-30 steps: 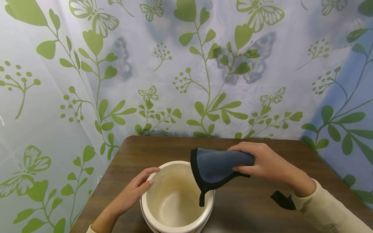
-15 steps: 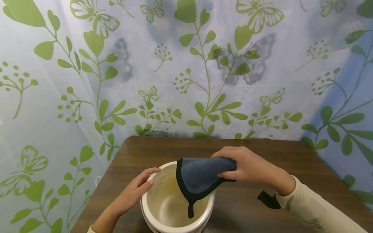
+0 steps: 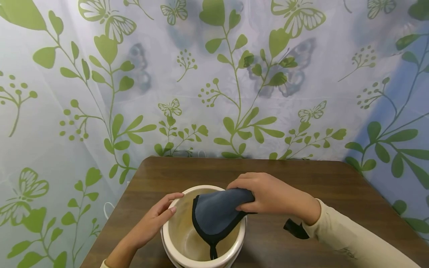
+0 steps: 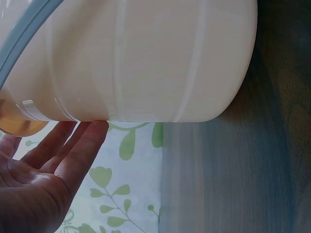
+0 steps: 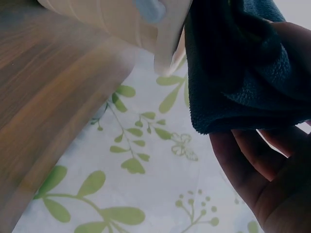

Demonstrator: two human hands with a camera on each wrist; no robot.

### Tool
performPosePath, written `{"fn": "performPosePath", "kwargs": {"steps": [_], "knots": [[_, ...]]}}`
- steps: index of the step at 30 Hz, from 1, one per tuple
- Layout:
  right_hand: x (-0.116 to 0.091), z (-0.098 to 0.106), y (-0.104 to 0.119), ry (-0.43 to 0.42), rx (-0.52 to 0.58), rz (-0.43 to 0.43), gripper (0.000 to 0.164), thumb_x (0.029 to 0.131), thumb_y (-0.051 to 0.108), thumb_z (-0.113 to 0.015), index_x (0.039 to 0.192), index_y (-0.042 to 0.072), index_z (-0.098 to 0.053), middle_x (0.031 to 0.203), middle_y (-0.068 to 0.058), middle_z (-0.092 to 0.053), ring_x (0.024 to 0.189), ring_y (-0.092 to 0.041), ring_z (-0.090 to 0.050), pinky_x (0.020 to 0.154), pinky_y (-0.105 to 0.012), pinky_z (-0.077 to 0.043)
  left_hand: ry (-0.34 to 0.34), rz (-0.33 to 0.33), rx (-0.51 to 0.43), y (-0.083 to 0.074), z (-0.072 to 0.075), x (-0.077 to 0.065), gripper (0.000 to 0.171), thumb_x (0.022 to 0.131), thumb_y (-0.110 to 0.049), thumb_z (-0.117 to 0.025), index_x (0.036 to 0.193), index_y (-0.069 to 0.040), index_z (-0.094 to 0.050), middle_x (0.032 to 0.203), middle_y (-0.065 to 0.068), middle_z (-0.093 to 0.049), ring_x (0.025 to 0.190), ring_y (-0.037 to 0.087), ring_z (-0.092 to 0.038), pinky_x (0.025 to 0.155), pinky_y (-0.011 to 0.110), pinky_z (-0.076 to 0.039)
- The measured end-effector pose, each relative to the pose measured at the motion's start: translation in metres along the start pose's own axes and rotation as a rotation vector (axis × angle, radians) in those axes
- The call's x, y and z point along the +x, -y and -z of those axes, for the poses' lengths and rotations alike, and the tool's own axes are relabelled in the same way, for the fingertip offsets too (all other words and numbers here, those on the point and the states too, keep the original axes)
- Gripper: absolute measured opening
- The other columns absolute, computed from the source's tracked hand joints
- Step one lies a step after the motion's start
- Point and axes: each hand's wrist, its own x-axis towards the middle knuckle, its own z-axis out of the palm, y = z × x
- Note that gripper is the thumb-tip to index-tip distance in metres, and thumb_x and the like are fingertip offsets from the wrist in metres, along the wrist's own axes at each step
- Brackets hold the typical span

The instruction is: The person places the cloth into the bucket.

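Note:
A cream bucket [image 3: 170,240] with a blue-grey carrying handle [image 4: 22,39] stands on the table, its mouth facing up. My left hand [image 3: 152,219] rests at the bucket's left rim; in the left wrist view its straight fingers [image 4: 80,150] touch the outer wall. My right hand [image 3: 268,195] grips a blue-grey cleaning cloth [image 3: 218,212] with black edging, its thumb on the near side. The cloth's free end and black hanging loop [image 3: 213,252] hang down into the bucket's mouth. In the right wrist view the fluffy cloth [image 5: 233,87] lies folded over the fingers.
The brown wooden table [image 3: 301,175] extends behind the bucket and to its right. A white curtain [image 3: 214,123] with green leaves and butterflies hangs along the far edge and the left side. A black piece [image 3: 296,229] sits under the right cuff.
My right hand has moved left and slightly down, bringing the cloth from beside the bucket to over and into its mouth. My left hand stays at the rim.

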Motion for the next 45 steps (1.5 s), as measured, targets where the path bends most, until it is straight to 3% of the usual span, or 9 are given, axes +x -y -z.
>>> {"fn": "performPosePath", "kwargs": {"steps": [7,20,33,45], "knots": [[0.014,-0.007,0.008,0.047,-0.105,0.013,0.046,0.086,0.029,-0.084,0.128,0.021,-0.066,0.117,0.006,-0.064,0.106,-0.014,-0.063,0.087,-0.037,-0.055,0.002,0.005,-0.009,0.000,0.000,0.000,0.042,0.110,-0.016,-0.043,0.151,-0.006,-0.038,0.139,0.036,-0.044,0.106,0.046,-0.063,0.076,0.048,-0.060],[0.027,-0.014,0.020,0.147,-0.165,0.018,0.044,0.087,0.031,-0.083,0.126,0.020,-0.067,0.117,0.002,-0.065,0.106,-0.016,-0.064,0.085,-0.037,-0.056,0.006,0.000,0.003,-0.001,0.001,0.002,0.042,0.110,-0.015,-0.043,0.151,-0.006,-0.038,0.139,0.036,-0.044,0.104,0.044,-0.064,0.074,0.049,-0.060],[0.044,-0.031,0.030,0.254,-0.213,0.008,0.042,0.086,0.033,-0.083,0.123,0.024,-0.066,0.116,0.006,-0.066,0.106,-0.014,-0.063,0.084,-0.035,-0.056,0.002,0.002,-0.007,0.002,0.001,0.001,0.042,0.110,-0.015,-0.043,0.151,-0.004,-0.037,0.141,0.037,-0.042,0.108,0.048,-0.061,0.076,0.050,-0.060],[0.053,-0.054,0.033,0.335,-0.262,0.018,0.038,0.084,0.038,-0.085,0.116,0.025,-0.067,0.104,0.009,-0.065,0.093,-0.007,-0.063,0.072,-0.028,-0.055,0.008,-0.005,0.005,0.002,0.001,0.001,0.042,0.110,-0.015,-0.043,0.151,-0.005,-0.037,0.141,0.036,-0.042,0.111,0.046,-0.060,0.077,0.049,-0.060]]}}
